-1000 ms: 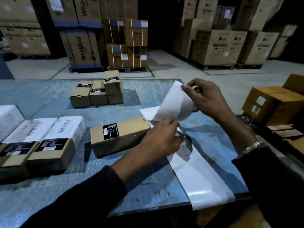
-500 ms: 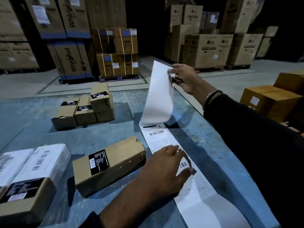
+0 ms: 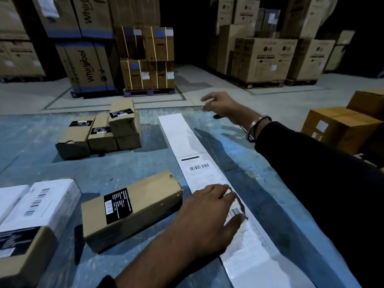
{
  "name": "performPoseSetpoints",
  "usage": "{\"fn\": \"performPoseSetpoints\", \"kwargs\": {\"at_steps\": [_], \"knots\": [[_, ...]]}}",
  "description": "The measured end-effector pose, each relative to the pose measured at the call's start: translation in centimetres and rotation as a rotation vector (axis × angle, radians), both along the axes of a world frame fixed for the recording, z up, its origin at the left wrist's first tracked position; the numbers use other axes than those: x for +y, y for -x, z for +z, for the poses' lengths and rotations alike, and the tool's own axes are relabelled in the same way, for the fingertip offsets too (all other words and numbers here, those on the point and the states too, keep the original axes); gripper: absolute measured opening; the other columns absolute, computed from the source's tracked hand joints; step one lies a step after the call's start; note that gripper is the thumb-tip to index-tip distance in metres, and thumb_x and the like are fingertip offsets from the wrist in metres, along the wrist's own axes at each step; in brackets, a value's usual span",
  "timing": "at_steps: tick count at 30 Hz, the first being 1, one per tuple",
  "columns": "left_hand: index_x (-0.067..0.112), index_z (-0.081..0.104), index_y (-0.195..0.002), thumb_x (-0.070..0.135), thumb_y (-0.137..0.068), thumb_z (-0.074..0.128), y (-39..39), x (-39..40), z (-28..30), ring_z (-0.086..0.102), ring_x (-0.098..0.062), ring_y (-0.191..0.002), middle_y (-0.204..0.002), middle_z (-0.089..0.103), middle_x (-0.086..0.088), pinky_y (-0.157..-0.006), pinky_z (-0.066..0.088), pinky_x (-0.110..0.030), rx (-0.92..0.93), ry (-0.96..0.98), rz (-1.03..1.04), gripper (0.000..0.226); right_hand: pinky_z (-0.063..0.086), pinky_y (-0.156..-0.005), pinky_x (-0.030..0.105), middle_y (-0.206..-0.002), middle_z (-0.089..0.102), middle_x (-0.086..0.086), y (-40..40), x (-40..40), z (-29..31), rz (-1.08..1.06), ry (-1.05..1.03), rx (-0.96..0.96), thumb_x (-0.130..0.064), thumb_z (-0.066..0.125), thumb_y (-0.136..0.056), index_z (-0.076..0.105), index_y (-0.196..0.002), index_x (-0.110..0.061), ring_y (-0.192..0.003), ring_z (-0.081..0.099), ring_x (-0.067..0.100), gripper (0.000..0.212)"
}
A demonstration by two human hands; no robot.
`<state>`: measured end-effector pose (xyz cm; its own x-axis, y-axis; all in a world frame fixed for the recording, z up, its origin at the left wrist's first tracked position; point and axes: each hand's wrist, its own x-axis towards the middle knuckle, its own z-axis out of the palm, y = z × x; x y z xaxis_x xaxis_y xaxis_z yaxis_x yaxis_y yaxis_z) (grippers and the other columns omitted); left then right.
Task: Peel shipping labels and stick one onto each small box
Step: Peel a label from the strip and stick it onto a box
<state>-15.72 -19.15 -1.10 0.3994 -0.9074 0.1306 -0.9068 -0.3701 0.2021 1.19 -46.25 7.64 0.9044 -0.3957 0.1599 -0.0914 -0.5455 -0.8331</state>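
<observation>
Dropped since half a second ago: label strip (image 3: 209, 181) flat on worktop (image 3: 145, 169).
Head view: left hand (image 3: 212, 213) presses strip, fingers straight; right hand (image 3: 220, 106) hovers slack, empty. Unlabelled box (image 3: 131, 208) beside. Risk: strip may slide when peeling.

The left hand (image 3: 209, 217) hides part of the label strip (image 3: 199, 175); its print is unreadable.

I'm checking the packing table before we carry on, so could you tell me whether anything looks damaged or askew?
The brown box nearest the left hand lies at an angle to the label strip, and its far end looks dented at the corner. One box sits slightly crooked atop the far group. Nothing is spilled.
</observation>
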Motion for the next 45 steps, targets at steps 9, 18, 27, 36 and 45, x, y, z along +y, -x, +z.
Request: {"fn": "performPoseSetpoints", "kwargs": {"at_steps": [9, 18, 27, 36, 45], "knots": [[0.021, 0.057, -0.144, 0.056, -0.105, 0.046, -0.3, -0.1, 0.1, 0.049, -0.022, -0.135, -0.149, 0.055, -0.001, -0.104, 0.049, -0.044, -0.007, 0.028, -0.028, 0.053, 0.052, -0.091, 0.021, -0.119, 0.072, -0.019, 17.3, 6.6, -2.5, 0.331, 0.417, -0.001, -0.037, 0.079, -0.096, 0.076, -0.121, -0.034, -0.116, 0.067, 0.0, 0.025], [0.015, 0.069, -0.115, 0.049, -0.095, 0.035, -0.4, 0.7, 0.0, 0.048, -0.03, -0.141, -0.15, 0.052, -0.016, -0.097, 0.053, -0.046, 0.07, 0.021, -0.048, 0.052, 0.061, -0.09, 0.034, -0.116, 0.074, -0.011, 32.6, 10.7, -6.9, 0.293, 0.073, -0.024, -0.03, 0.092, -0.077, 0.083, -0.09, -0.025, -0.108, 0.073, 0.011, 0.017], [0.032, 0.074, -0.109, 0.05, -0.102, 0.055, 4.9, 7.0, 0.3, 0.054, -0.011, -0.122, -0.127, 0.061, 0.015, -0.084, 0.056, -0.04, -0.01, 0.286, 0.186, 0.026, 0.057, -0.098, 0.027, -0.125, 0.067, -0.023, 33.9, 12.5, -8.3, 0.427, 0.224, 0.032, -0.051, 0.085, -0.079, 0.084, -0.105, -0.043, -0.129, 0.059, 0.006, 0.027], [0.039, 0.072, -0.114, 0.071, -0.092, 0.054, 10.2, 9.2, -1.5, 0.051, 0.0, -0.119, -0.124, 0.061, 0.025, -0.083, 0.057, -0.033, 0.04, 0.33, 0.352, 0.043, 0.06, -0.081, 0.036, -0.115, 0.073, -0.021, 33.7, 12.8, -8.9, 0.385, 0.196, 0.001, -0.043, 0.081, -0.084, 0.087, -0.099, -0.034, -0.117, 0.067, 0.009, 0.019], [0.039, 0.078, -0.1, 0.068, -0.087, 0.065, 9.6, 8.7, -1.7, 0.05, -0.001, -0.112, -0.109, 0.063, 0.026, -0.09, 0.051, -0.036, 0.167, 0.472, 0.387, 0.034, 0.059, -0.09, 0.03, -0.115, 0.074, -0.018, 33.3, 12.8, -10.0, 0.34, 0.358, -0.138, -0.036, 0.079, -0.091, 0.083, -0.107, -0.029, -0.12, 0.066, 0.012, 0.018]]}}
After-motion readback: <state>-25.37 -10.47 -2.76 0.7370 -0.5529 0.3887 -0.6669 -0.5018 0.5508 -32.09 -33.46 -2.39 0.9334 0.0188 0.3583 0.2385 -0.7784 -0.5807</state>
